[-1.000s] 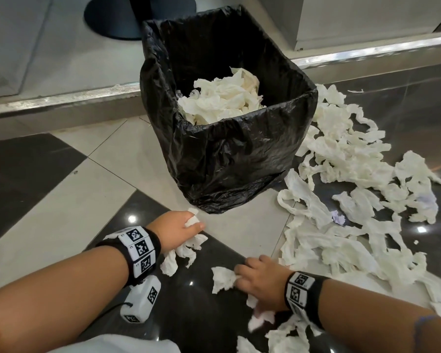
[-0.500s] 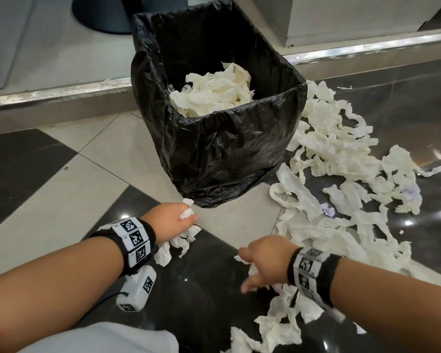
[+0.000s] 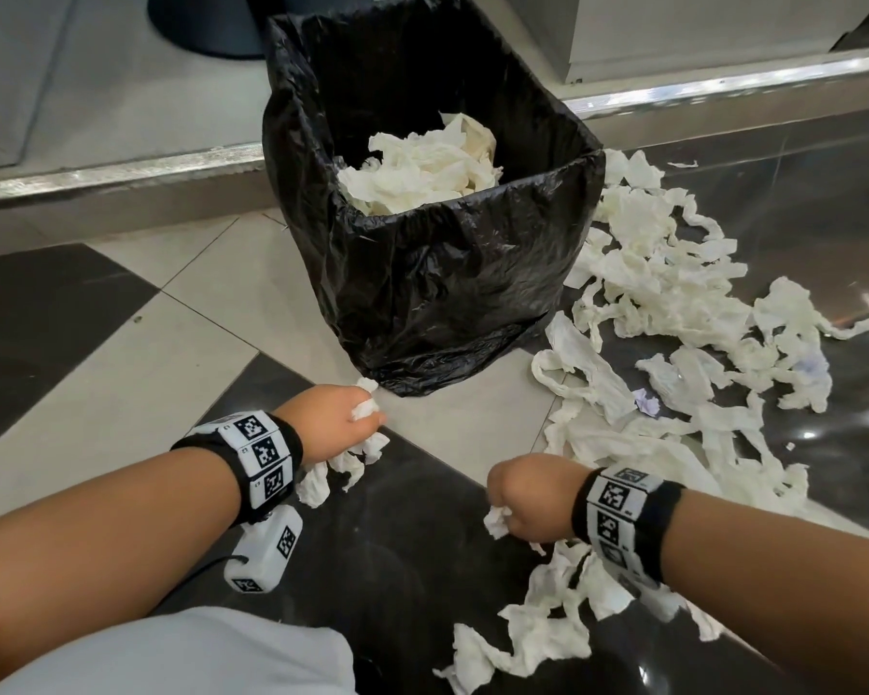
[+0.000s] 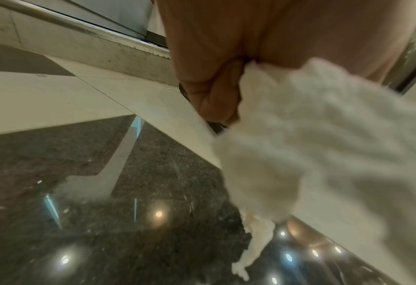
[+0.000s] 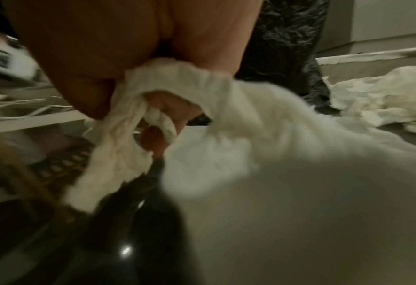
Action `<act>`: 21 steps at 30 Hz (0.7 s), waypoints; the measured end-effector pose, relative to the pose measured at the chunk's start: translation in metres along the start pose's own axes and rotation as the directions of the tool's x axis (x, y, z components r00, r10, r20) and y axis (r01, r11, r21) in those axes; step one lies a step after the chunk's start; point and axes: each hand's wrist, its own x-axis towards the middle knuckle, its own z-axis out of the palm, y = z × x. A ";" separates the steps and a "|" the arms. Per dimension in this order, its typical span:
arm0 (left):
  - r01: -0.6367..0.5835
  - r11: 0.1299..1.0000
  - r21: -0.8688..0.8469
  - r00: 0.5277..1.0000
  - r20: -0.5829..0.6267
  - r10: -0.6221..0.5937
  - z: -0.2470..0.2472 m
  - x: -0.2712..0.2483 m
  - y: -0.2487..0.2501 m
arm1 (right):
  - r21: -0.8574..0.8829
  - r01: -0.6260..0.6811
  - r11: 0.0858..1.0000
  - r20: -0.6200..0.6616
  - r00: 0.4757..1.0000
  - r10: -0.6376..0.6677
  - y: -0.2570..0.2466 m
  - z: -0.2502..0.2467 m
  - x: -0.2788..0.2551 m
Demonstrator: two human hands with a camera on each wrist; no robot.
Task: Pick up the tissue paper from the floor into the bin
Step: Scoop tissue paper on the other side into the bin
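Both grips, left hand and right hand, clench crumpled, torn white tissue paper strips.

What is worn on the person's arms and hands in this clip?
Both forearms are bare, without sleeves or gloves. Each wrist has a black band carrying white blocks printed with black square-code markers. A white marked camera box with a thin black cable hangs under the left wrist.

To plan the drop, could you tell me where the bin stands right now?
In the head view the bin stands upper centre on the floor, ahead of the left hand, with loose tissue paper spread along its right side.
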 end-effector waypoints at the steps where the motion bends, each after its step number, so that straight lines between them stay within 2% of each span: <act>1: -0.007 1.000 0.018 1.000 0.002 0.007 0.000 -0.001 0.001 | -0.009 0.047 0.999 0.058 0.997 -0.047 -0.005 0.006 -0.004; 4: -0.024 0.997 0.067 1.000 0.006 0.024 -0.002 -0.002 0.003 | -0.119 0.220 0.968 0.228 0.955 -0.189 -0.021 0.037 -0.014; 6: -0.028 0.997 0.069 1.000 0.003 0.028 -0.004 -0.001 0.003 | -0.227 0.319 0.920 0.377 0.900 -0.219 -0.022 0.058 -0.014; 8: -0.014 0.998 0.057 1.000 0.001 0.014 -0.006 0.000 0.002 | -0.291 0.355 0.888 0.417 0.883 -0.216 -0.019 0.070 -0.011; 10: -0.001 0.999 0.053 1.000 -0.001 0.001 -0.006 0.001 0.000 | -0.269 0.294 0.917 0.277 0.936 -0.219 -0.014 0.067 -0.008; 12: 0.003 0.999 0.049 1.000 -0.003 -0.003 -0.005 0.003 -0.002 | -0.146 0.141 0.979 0.093 0.987 -0.128 -0.006 0.051 -0.003; 15: 0.000 0.999 0.044 1.000 -0.003 0.000 -0.005 0.004 -0.004 | 0.043 -0.015 0.999 -0.132 0.991 0.020 0.005 0.020 0.007; 18: -0.012 0.999 0.034 1.000 -0.010 0.013 -0.007 0.004 -0.004 | 0.035 0.037 0.999 -0.166 0.986 -0.031 -0.002 0.007 0.013; 21: -0.001 1.000 0.020 1.000 -0.018 0.001 -0.008 0.003 -0.006 | -0.112 0.198 0.974 -0.088 0.974 -0.208 -0.027 0.022 0.011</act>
